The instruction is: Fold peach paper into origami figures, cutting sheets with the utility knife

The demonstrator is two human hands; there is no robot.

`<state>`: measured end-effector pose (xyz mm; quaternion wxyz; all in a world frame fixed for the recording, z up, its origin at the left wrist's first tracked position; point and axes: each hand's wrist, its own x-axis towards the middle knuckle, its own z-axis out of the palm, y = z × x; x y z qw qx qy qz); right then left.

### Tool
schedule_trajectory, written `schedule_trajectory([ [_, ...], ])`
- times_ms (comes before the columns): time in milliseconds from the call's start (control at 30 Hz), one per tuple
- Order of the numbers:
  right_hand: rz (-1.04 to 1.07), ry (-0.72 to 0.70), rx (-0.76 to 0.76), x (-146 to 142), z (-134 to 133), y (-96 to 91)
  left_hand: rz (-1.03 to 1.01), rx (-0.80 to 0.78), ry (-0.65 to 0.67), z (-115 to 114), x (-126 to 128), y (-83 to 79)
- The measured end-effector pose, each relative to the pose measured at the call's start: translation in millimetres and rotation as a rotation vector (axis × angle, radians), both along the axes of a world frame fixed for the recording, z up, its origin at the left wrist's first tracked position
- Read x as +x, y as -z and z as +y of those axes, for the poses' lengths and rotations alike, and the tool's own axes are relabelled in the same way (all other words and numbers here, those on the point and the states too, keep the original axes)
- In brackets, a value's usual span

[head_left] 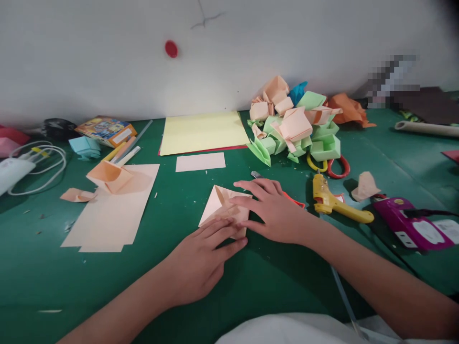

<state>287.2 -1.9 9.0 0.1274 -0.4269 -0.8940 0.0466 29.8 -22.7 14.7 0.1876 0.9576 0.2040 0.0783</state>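
Note:
A folded peach paper square [211,207] lies flat on the green table in front of me, with creased flaps toward its middle. My left hand [210,253] rests on its lower part, fingers stretched out across the paper. From the right, my right hand [270,210] lays its spread fingers on the upper right of the same paper. Part of the folds is hidden under both hands. Just beyond the paper lies a pale pink paper strip [200,162]. An orange-handled tool [294,199] shows partly behind my right hand.
Peach sheets [111,220] and an open paper box [109,177] lie at left. A yellow sheet [202,133] sits by the wall. Folded paper pieces [294,126] are heaped at back right. A yellow glue gun [333,200] and purple power strip [412,224] with a cord lie at right.

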Motion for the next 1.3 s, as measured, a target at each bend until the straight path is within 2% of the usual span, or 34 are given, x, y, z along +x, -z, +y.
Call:
schedule_trajectory([
  [300,0.015,0.037,-0.075,1.7,-3.0,-4.6,0.020,0.012,-0.007,-0.4,0.0,2.8],
  [600,0.065,0.187,-0.092,2.6,1.0,-1.8,0.037,0.032,0.000,-1.2,-1.9,5.5],
  [933,0.046,0.161,-0.019,0.6,-2.3,-2.2,0.038,0.025,-0.003,-1.7,-1.7,4.2],
  [1167,0.045,0.293,0.069,5.9,6.3,2.2,0.042,0.048,-0.001,-2.0,-2.2,7.4],
  [1300,0.089,0.285,0.046,3.8,4.0,-1.5,0.030,0.029,-0.005,-2.0,-2.4,7.3],
])
